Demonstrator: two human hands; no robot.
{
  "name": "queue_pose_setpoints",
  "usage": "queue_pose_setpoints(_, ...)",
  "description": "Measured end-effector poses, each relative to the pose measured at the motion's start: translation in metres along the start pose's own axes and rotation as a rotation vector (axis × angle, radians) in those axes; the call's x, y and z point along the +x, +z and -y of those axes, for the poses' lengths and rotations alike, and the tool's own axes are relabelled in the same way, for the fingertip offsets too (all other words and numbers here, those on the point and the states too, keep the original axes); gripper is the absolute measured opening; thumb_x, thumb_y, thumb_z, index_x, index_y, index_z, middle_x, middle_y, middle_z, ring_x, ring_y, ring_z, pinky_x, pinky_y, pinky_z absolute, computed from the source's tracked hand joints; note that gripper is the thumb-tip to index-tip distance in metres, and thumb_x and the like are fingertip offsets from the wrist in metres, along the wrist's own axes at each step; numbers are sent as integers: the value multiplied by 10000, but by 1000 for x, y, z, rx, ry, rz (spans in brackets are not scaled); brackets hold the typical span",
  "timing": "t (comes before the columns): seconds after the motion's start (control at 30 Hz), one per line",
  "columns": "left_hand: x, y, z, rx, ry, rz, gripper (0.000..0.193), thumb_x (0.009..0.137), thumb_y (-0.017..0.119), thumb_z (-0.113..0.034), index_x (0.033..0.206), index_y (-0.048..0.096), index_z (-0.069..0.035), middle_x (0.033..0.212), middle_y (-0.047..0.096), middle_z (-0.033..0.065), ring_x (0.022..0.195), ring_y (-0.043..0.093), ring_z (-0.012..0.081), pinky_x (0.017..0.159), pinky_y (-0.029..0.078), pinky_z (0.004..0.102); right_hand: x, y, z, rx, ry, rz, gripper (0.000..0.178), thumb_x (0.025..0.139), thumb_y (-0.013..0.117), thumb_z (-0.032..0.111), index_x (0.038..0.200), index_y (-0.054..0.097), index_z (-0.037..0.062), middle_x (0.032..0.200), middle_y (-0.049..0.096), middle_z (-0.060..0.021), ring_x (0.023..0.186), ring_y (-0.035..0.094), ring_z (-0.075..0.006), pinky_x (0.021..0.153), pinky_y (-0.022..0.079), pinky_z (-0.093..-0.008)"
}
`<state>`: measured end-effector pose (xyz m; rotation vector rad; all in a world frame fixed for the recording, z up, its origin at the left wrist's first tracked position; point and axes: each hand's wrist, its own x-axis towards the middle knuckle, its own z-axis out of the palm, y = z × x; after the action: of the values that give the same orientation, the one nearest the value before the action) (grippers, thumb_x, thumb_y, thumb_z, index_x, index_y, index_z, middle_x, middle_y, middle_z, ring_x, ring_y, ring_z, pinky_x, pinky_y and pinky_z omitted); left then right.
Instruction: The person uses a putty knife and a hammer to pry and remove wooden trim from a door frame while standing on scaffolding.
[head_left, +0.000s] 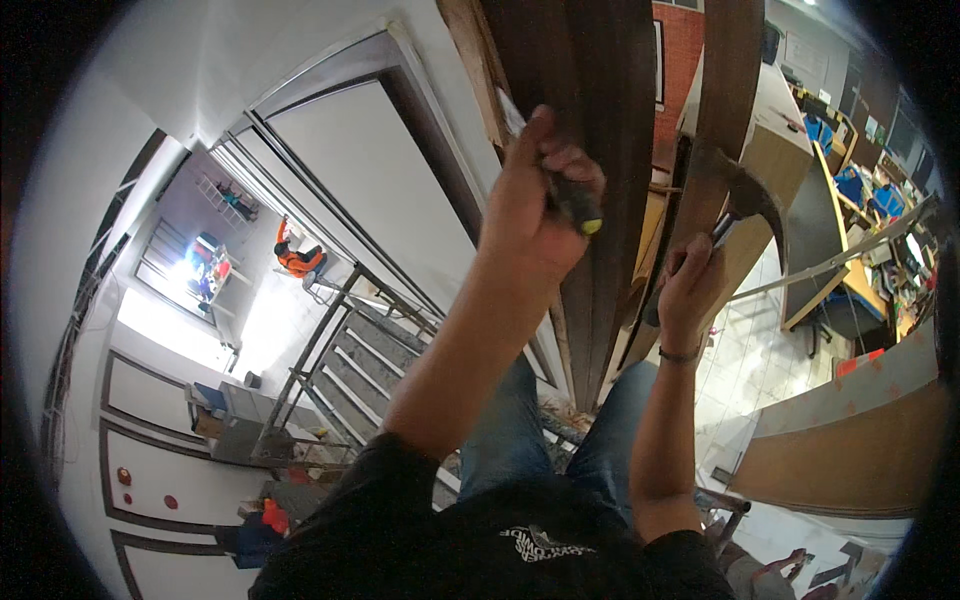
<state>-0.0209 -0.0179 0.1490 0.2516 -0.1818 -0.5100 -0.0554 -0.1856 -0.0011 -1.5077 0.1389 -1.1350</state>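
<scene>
My left hand [535, 205] is closed round the dark handle of a chisel [511, 112], whose yellow butt shows below the fist. The pale metal blade points up and left, at the rough, splintered edge of a dark brown wooden panel [600, 90]. I cannot tell whether the tip touches the wood. To the right, my right hand [690, 290] grips a claw hammer [745, 190] by its handle, below the head. Its curved claw hangs toward the right, apart from the chisel. A second dark wooden strip [728, 80] stands behind the hammer.
Metal scaffolding [345, 345] with a slatted platform is under and left of me. A white panel [350, 150] stands beside the wood. Far below left, a person in orange [300, 260] sits. Cluttered desks [850, 270] fill the right; another person's hand [795, 560] shows lower right.
</scene>
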Motion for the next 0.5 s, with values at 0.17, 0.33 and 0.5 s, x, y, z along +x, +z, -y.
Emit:
queue_pose_setpoints(0.17,-56,6,-67,-337,-300,77,213,984,462,-214,805,484,-102,636,439,-23,519,446,77,485,422,222,2,4,4,-117,-89,-54,360,985,407,335,827,489,22,511,484,-34,412,480,-105,383,351,-267)
queue_pose_setpoints(0.33,-80,-14,-78,244,86,192,221,985,470,-266,853,519,-95,659,437,-14,483,444,69,415,403,220,-2,15,-4,-30,-94,-191,413,1006,361,323,693,427,62,512,403,-18,403,369,-80,372,303,-252)
queue_pose_setpoints(0.5,-24,-53,-41,1236,782,-325,360,824,730,-237,1073,562,-39,810,581,15,458,497,54,372,379,219,-7,3,-4,96,-17,-101,445,1000,338,372,693,424,62,526,409,-27,418,395,-86,384,319,-248)
